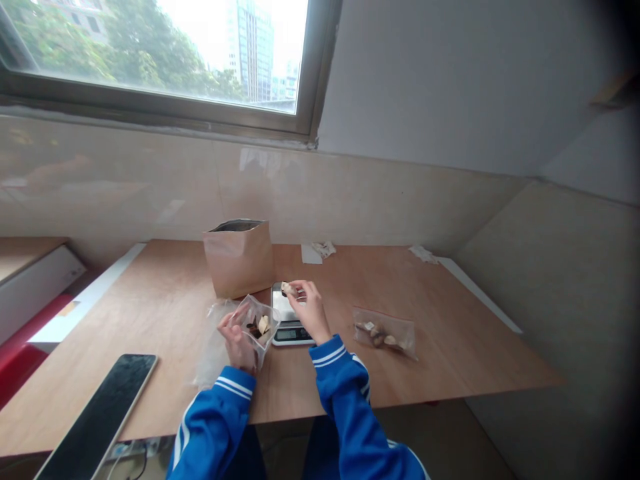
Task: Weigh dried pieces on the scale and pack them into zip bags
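Note:
My left hand (237,340) grips a small clear plastic bag (256,321) that holds a few pale and dark pieces, its mouth tilted towards the scale. My right hand (309,308) is over the small digital scale (289,327) and pinches a pale piece (288,289) above the scale's platform. Both sleeves are blue with white stripes. Behind the scale stands an open brown paper bag (240,258).
A filled clear bag (385,331) lies right of the scale. More flat clear bags (213,350) lie under my left hand. A dark phone or tablet (100,417) rests at the front left. Paper scraps (320,251) lie by the tiled wall. The wooden table (450,360) ends right.

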### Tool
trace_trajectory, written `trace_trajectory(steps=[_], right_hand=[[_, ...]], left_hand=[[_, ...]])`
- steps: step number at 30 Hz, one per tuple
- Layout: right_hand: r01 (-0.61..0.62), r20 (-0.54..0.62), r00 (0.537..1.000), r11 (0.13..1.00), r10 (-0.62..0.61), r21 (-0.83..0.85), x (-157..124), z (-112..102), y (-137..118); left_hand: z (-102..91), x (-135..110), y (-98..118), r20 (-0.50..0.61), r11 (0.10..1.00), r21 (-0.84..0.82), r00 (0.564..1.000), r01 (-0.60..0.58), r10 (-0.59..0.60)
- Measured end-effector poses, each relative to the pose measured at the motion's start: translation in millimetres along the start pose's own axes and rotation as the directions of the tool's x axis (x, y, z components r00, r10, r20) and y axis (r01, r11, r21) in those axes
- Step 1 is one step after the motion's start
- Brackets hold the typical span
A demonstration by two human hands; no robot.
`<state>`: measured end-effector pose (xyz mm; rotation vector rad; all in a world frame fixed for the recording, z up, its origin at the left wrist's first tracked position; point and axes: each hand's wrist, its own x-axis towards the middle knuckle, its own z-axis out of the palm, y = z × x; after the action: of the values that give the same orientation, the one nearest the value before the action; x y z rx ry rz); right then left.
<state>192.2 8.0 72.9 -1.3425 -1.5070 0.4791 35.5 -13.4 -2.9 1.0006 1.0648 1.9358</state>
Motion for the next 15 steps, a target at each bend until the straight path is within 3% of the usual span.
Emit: trace_trajectory(steps=[3, 6, 9, 12, 15], right_hand=[[0.052, 0.105, 0.992, 0.987, -0.068, 0.150, -5, -6, -34], [0.128, 0.310, 0.937, 0.983, -0.163, 0.129, -10, -5, -57], [0.225, 0.362, 0.917, 0.967, -0.169, -0.117, -15, 7, -67], [0.279, 0.331, 0.933, 0.868, -0.142, -0.411, -19, 22, -73], [0.319, 0.324, 0.931, 0.804, -0.167, -0.501, -22, 32, -75]], left_hand=[[-1.9, 0, -3, 0.015, 0.999, 0.033, 1.000, 0.015, -0.015], [-5.2, -1, -8, 0.038, 0.998, 0.042, 0.998, 0.045, -0.047], [-9.0, -1, -14, 0.055, 0.996, 0.085, 0.998, 0.010, -0.015], [-10.9, 0, -16, 0.066, 0.985, 0.141, 0.994, -0.101, 0.092], [-9.9, 2, -16, 0.074, 0.981, 0.127, 0.988, -0.146, 0.137]])
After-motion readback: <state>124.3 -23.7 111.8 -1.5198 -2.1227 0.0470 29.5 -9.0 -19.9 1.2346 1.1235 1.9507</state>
